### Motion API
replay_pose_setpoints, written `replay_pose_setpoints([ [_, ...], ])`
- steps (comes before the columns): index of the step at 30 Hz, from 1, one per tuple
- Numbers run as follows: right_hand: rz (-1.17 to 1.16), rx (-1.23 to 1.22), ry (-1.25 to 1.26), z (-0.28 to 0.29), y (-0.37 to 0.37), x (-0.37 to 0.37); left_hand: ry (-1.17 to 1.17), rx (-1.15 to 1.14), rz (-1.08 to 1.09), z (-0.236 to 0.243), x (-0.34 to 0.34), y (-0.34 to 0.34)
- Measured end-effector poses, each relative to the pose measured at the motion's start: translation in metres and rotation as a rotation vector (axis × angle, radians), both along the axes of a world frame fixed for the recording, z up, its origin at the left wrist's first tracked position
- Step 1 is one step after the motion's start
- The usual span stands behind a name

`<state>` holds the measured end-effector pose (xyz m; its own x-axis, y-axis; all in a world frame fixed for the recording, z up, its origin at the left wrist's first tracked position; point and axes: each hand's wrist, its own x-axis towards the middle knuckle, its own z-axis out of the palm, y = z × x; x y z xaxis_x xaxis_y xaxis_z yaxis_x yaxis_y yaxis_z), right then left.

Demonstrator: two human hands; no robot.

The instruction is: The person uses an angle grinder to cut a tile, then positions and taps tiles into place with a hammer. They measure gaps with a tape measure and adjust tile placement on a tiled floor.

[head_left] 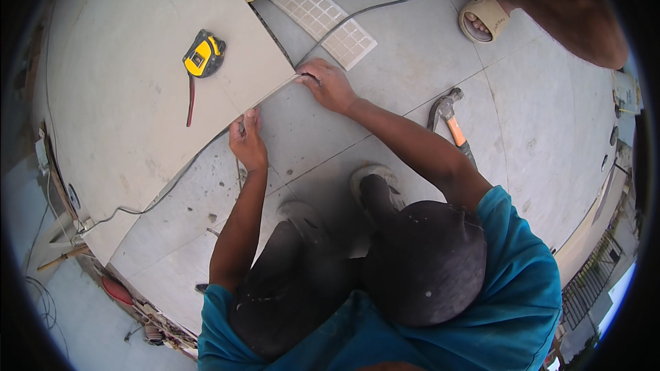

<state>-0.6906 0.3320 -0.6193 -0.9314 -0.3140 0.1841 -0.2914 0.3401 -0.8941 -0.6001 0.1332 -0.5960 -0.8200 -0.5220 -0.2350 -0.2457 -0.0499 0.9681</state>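
Head view shows both hands at the near edge of the big tile (137, 96) on the floor — left hand (247, 141) pinching it, right hand (328, 86) curled on its corner — likely lining it up, so next comes a slow, even nudge.

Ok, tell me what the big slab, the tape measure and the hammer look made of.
Slab: likely ceramic or porcelain tile, matte pale beige, thin straight edge. Tape measure: yellow and black case, probably plastic with rubber. Hammer: grey metal head, orange handle with dark grip, possibly fibreglass and rubber.
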Motion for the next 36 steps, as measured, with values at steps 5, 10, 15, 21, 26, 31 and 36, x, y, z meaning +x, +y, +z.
replay_pose_setpoints([
  [5,0.069,0.008,-0.124,0.006,0.018,0.022,-0.137,-0.197,-0.177,0.018,0.030,0.005],
  [10,0.139,-0.001,-0.302,0.014,0.036,0.067,-0.264,-0.162,-0.349,0.021,0.068,0.005],
  [15,0.115,0.033,-0.317,0.031,0.052,0.078,-0.361,0.005,-0.424,0.034,0.085,-0.005],
  [21,-0.295,0.174,-0.093,0.015,0.080,0.052,-0.376,0.105,-0.384,0.043,0.090,-0.012],
  [26,-0.301,0.250,0.017,0.001,0.087,0.060,-0.329,0.154,-0.353,0.049,0.093,-0.014],
  [31,-0.231,0.225,-0.066,0.005,0.090,0.073,-0.370,0.163,-0.392,0.053,0.095,-0.016],
  [36,-0.022,0.157,-0.100,0.023,0.069,0.098,-0.445,0.231,-0.421,0.033,0.110,-0.032],
])
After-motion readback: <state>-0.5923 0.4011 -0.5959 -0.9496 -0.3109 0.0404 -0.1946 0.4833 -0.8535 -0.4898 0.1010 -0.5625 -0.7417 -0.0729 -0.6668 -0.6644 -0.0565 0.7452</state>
